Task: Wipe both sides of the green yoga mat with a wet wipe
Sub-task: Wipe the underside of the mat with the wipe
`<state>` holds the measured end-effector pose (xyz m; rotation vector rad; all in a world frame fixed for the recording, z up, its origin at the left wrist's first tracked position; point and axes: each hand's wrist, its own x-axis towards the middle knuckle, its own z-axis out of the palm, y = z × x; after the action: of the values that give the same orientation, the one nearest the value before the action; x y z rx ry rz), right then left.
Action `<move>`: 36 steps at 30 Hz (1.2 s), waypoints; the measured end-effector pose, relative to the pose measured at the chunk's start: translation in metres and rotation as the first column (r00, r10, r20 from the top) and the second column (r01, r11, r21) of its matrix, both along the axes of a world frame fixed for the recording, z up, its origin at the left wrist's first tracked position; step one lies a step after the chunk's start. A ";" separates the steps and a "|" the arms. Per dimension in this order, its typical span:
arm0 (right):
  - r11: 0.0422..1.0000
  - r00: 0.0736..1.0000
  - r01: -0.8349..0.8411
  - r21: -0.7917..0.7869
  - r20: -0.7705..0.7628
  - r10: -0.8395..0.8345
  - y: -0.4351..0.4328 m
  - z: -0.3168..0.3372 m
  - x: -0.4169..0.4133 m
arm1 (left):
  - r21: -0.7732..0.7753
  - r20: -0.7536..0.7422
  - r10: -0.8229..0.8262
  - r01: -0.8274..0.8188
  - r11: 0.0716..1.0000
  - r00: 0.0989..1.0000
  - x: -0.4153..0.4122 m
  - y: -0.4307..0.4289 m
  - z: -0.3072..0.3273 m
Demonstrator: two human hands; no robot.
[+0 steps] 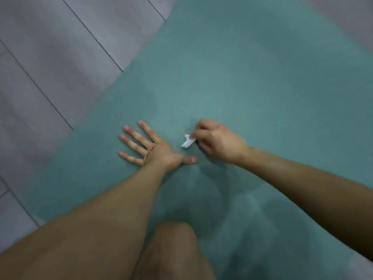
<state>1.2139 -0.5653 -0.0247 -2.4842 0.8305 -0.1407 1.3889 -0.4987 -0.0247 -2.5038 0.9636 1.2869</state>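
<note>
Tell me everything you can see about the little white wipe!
The wipe is small, white and crumpled into a wad, like soft, thin cloth or paper. The right hand pinches one end with curled fingers, so only a short bit sticks out. It seems to press down on the green mat, beside the flat left hand, which does not touch it.

Green yoga mat (252, 77) on plank floor (50, 57)

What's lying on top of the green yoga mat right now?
On the green yoga mat: the left hand pressed flat with fingers spread, the right hand pinching a crumpled white wet wipe, and a bare knee. What is beneath them is hidden.
</note>
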 end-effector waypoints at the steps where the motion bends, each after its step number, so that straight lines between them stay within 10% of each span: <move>1: 0.988 0.993 0.120 -0.095 -0.004 -0.120 -0.032 -0.001 -0.002 | 0.001 -0.009 0.002 -0.002 1.000 1.000 0.001 -0.001 -0.001; 6: 0.751 0.761 0.641 -0.160 0.005 -0.649 -0.104 -0.008 0.002 | 0.001 0.003 -0.014 0.014 1.000 1.000 0.001 0.000 -0.001; 12: 0.998 0.999 -0.025 0.064 -0.019 0.026 0.032 0.000 -0.030 | 0.000 0.032 -0.031 0.031 1.000 0.999 -0.001 0.002 0.000; 18: 0.690 0.696 0.718 -0.093 0.089 -0.712 -0.077 -0.013 -0.053 | 0.047 0.048 -0.068 0.066 0.997 0.997 0.004 0.002 0.001; 24: 0.992 0.995 0.086 0.094 0.045 -0.090 0.056 -0.007 -0.064 | 0.015 0.102 -0.082 0.081 0.997 0.991 -0.004 0.010 0.009; 29: 0.691 0.695 0.717 -0.086 0.026 -0.718 -0.047 0.000 -0.105 | -0.105 0.042 -0.327 0.329 0.938 0.944 -0.058 0.038 0.016; 33: 0.976 0.981 0.191 0.107 0.024 -0.194 0.048 -0.008 -0.082 | 0.001 0.014 -0.341 0.341 0.940 0.940 -0.117 0.047 0.007; 36: 1.000 0.999 -0.003 0.028 -0.048 0.004 0.029 -0.002 -0.102 | 0.041 0.022 -0.310 0.309 0.950 0.950 -0.120 0.044 -0.004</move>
<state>1.1115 -0.5361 -0.0263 -2.4714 0.8422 -0.0674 1.2684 -0.4547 -0.0286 -2.2220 1.2535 1.1553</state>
